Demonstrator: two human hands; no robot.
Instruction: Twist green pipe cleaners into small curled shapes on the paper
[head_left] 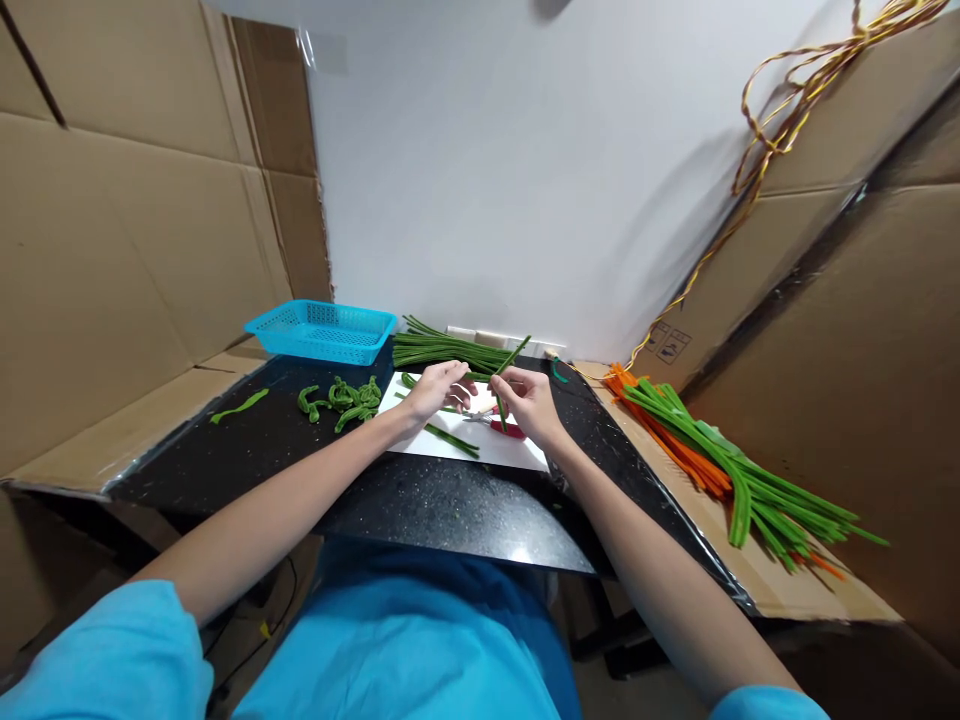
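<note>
My right hand (531, 404) pinches a dark green pipe cleaner (516, 354), which slants up past the fingertips and also shows below them. My left hand (437, 391) is closed at thumb and forefinger on a green piece that spans toward the right hand; whether the two pieces are joined I cannot tell. Both hands are above a white sheet (525, 458). Under the right hand lie pliers with red handles (508, 429), partly covered. A short green pipe cleaner length (452, 440) rests on the sheet, near the left wrist.
Behind the sheet lies a bundle of green pipe cleaners (435, 349). Curled green pieces (351, 398) and a flat green strip (240, 406) lie left, below a blue basket (337, 350). Bright green stems (780, 495) and orange stems (686, 455) lie right. Cardboard walls (135, 230) flank the black table (450, 505).
</note>
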